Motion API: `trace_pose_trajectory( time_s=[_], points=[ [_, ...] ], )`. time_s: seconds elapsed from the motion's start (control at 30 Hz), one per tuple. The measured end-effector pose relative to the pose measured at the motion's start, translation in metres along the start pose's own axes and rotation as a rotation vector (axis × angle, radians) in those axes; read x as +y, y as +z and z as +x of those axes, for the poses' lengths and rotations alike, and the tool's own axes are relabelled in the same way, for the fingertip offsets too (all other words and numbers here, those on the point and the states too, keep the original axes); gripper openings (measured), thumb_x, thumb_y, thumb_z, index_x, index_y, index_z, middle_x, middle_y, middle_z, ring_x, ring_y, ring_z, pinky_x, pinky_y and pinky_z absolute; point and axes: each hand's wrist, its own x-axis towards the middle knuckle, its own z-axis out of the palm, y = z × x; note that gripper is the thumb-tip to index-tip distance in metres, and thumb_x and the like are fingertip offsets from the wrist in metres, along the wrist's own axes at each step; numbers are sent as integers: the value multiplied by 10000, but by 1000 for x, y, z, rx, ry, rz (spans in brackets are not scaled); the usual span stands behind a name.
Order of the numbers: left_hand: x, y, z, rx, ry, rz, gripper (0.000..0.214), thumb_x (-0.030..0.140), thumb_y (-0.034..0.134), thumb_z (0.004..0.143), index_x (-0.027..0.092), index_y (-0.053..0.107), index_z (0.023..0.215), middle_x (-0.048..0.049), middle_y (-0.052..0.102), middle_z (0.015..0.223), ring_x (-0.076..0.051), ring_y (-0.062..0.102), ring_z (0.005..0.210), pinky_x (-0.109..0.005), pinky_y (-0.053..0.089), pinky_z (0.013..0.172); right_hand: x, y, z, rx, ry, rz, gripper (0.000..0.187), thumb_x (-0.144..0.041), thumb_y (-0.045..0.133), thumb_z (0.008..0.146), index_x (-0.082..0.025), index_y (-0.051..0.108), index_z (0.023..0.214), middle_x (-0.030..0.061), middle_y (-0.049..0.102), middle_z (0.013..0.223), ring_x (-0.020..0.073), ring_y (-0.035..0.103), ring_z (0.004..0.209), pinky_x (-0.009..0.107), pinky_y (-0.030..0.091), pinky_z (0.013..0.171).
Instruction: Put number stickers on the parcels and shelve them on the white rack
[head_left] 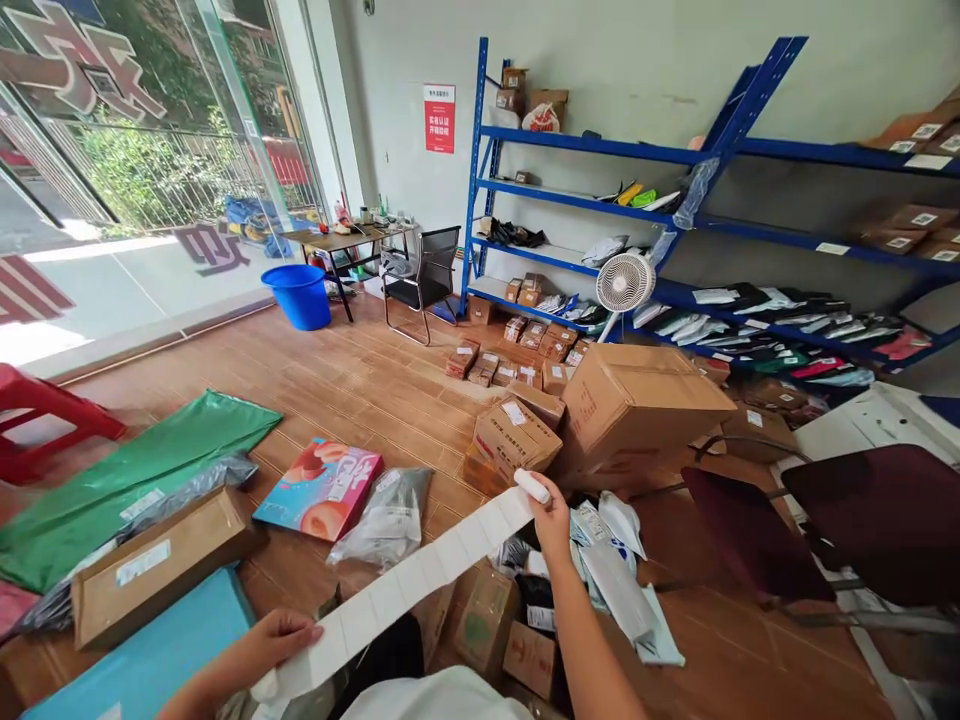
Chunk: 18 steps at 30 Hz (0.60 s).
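A long strip of white labels [424, 572] stretches slantwise between my two hands, with crosswise lines dividing it into short sections. My right hand [553, 518] is closed around a small white label roll [532, 486] at the strip's upper end. Lower down, my left hand [281, 640] pinches the edge of the strip near its other end, where it curls into a rounded white end [265, 687]. Beneath the strip lie a grey plastic parcel [386, 515] and a small brown carton [484, 615]. Pale mailer bags [619, 580] lie to the right of my right forearm.
Left on the floor are a green parcel [187, 450], a flat brown box [165, 565], a blue parcel [172, 655] and a colourful box [321, 490]. Ahead stands a large carton [637, 410]. Dark chairs [877, 530] stand right. Blue shelves [592, 142] line the wall.
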Motion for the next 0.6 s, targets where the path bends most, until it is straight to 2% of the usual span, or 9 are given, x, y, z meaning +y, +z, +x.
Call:
trace_pose_trajectory(
  time_s=[0.1,0.2,0.3,0.43,0.53,0.6],
  points=[
    [32,-53,22,-62,-20,-13,710,881,648,593,176,560,588,5,421,555,-120,331,542,-260,247,531,19,54,26,-51,145,92,547,-414,894,569,-184,722,1034,83,760,1038,236,705,926,383,578,838],
    [68,-118,40,-81,-9,-43,712,880,660,581,171,605,622,-1,469,576,-121,351,559,-256,263,539,31,113,51,-31,252,173,552,-487,907,575,-183,709,991,70,772,929,220,721,797,340,590,690],
    [95,-191,52,-67,21,-112,691,844,705,582,160,628,645,-3,497,595,-113,359,568,-256,266,552,43,176,75,25,300,222,610,-451,948,511,-211,686,1006,36,777,909,195,716,724,302,580,622],
    [117,-283,70,-6,44,-315,572,732,811,556,197,697,723,8,584,647,-122,446,588,-264,337,587,71,266,100,67,366,272,702,-400,974,426,-252,671,1043,7,774,901,214,721,708,327,585,601],
    [144,-329,99,104,43,-378,575,740,810,524,234,730,783,1,673,716,-197,587,671,-308,434,640,89,329,113,2,436,298,690,-385,976,379,-257,683,990,10,763,845,239,715,697,356,578,608],
    [171,-345,129,193,82,-331,630,798,733,570,229,739,841,-37,722,809,-261,659,779,-352,496,698,91,367,124,-149,471,263,645,-419,973,373,-250,690,927,12,742,785,248,705,672,375,571,611]
  ],
)
